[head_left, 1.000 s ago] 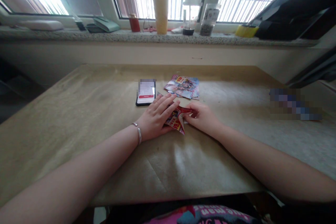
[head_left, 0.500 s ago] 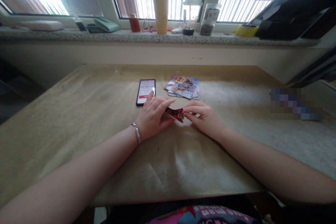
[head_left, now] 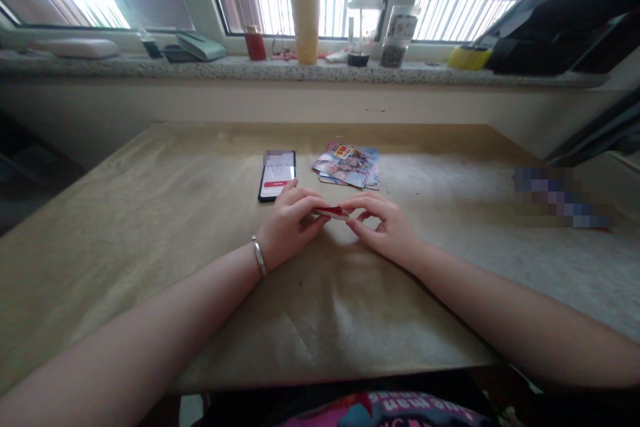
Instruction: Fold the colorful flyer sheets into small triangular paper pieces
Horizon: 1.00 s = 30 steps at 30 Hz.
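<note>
Between my two hands is a small, flat red piece with a pale lower edge [head_left: 332, 212], seen nearly edge-on; it looks like folded paper or card. My left hand [head_left: 290, 220], with a silver bangle [head_left: 259, 257] at the wrist, grips its left end between fingers and thumb. At its right end, the curved fingers and thumb of my right hand [head_left: 387, 223] close on the edge. Just beyond my left fingertips lies a phone [head_left: 276, 175] with a lit screen and a red button. A stack of colourful printed cards or leaflets [head_left: 349, 165] rests beyond my hands.
A tan cover spreads over the table [head_left: 150, 213]. A blurred blue-purple item [head_left: 560, 200] lies at far right. On the window sill [head_left: 200, 70] stand a tall yellow cup [head_left: 304, 10], a red jar [head_left: 255, 44], clear containers [head_left: 397, 40] and a black bag [head_left: 555, 30].
The red piece has turned from showing its dark patterned face to nearly edge-on and level. My right fingers have moved slightly left onto its end.
</note>
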Tool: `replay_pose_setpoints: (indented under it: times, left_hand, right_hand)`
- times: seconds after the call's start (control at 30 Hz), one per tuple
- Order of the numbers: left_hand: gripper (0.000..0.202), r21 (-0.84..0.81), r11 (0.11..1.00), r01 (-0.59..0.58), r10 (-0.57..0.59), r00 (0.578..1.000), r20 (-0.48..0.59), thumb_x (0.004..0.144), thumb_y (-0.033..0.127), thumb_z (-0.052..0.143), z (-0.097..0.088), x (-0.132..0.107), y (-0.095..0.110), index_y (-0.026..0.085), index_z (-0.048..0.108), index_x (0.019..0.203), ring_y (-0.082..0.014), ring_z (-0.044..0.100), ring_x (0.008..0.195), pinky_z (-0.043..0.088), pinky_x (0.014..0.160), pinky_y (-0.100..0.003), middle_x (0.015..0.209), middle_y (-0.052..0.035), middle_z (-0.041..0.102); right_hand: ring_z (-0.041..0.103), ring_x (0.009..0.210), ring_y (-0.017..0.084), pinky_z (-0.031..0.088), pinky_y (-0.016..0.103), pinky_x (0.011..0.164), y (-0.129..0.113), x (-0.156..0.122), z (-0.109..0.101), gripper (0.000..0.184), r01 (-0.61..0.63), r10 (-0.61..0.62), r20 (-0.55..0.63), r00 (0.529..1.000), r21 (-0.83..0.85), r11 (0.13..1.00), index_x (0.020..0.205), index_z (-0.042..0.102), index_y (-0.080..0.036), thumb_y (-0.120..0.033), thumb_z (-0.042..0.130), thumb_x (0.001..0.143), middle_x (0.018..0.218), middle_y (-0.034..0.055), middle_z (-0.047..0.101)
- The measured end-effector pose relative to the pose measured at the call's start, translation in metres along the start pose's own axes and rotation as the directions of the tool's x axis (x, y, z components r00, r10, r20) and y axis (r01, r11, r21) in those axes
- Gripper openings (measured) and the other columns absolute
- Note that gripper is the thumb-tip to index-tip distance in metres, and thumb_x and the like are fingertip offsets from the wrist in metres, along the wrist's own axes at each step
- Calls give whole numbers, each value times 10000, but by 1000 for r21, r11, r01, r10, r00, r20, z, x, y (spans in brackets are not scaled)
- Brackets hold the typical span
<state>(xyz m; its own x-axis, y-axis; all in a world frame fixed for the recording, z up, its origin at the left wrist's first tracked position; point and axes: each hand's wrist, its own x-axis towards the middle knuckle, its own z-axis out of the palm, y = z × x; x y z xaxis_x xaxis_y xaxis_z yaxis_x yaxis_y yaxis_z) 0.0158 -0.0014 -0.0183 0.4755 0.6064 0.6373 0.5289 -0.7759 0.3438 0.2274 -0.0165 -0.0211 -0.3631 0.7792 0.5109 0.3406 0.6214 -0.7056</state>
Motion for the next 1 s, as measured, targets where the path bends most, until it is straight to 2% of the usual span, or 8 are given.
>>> replay_pose_setpoints:
  times: [0.13, 0.3, 0.5, 0.67, 0.83, 0.9, 1.0]
  left_hand:
    - [100, -44, 999, 13, -14, 1000, -24, 875, 244, 553, 2, 0, 1, 210, 640, 910, -166, 607, 965, 310, 1097, -478, 945, -32, 664]
    - [155, -37, 998, -55, 54, 998, -18, 907, 218, 504, 4, 2, 3, 235, 650, 959, -192, 563, 1111, 305, 1100, -493, 998, -31, 680]
    - [183, 22, 993, -118, 118, 992, -43, 883, 211, 554, 4, 1, 6, 215, 612, 1056, -199, 541, 1126, 362, 1059, -467, 1060, -40, 670]
    - [133, 127, 987, -101, 112, 990, -83, 854, 310, 620, 3, 2, 9, 244, 639, 968, -194, 567, 1068, 380, 1033, -433, 1046, -16, 676]
    - [97, 226, 970, -90, 113, 990, -90, 860, 325, 617, 1, 8, 16, 247, 668, 832, -181, 588, 925, 446, 889, -368, 952, 7, 700]
    - [107, 217, 972, -94, 113, 991, -78, 868, 318, 609, -1, 11, 18, 243, 671, 824, -184, 588, 924, 444, 878, -368, 937, 4, 702]
    - [135, 97, 993, -72, 81, 992, -99, 877, 304, 598, -4, 18, 22, 211, 657, 800, -171, 601, 877, 456, 841, -349, 899, -21, 695]
  right_hand:
    - [611, 920, 165, 543, 285, 676, 0, 0, 0, 179, 42, -42, -13, 999, -11, 999, 964, 644, -251, -250, 658, 786, 979, 37, 662]
    - [625, 853, 157, 529, 314, 708, 0, 0, 1, 22, 85, -93, -82, 992, -101, 991, 841, 641, -246, -238, 621, 834, 893, 27, 681]
    - [622, 870, 173, 503, 359, 804, 0, -2, -1, 45, 146, -180, -104, 978, -274, 951, 845, 649, -249, -252, 605, 856, 909, 34, 693]
    - [617, 868, 176, 498, 350, 791, -1, -3, -1, 52, 166, -202, -79, 976, -328, 930, 856, 647, -258, -244, 597, 858, 917, 26, 695]
    - [618, 869, 174, 501, 347, 799, -3, -3, -1, 59, 167, -208, -94, 974, -331, 929, 858, 648, -251, -234, 591, 858, 911, 31, 693]
    - [619, 875, 174, 503, 348, 806, -3, -3, -2, 66, 161, -203, -96, 974, -331, 930, 880, 652, -250, -231, 594, 855, 916, 32, 690]
    - [618, 897, 180, 505, 360, 822, -5, -1, -5, 91, 128, -172, -113, 978, -321, 938, 918, 651, -255, -229, 606, 843, 935, 31, 685]
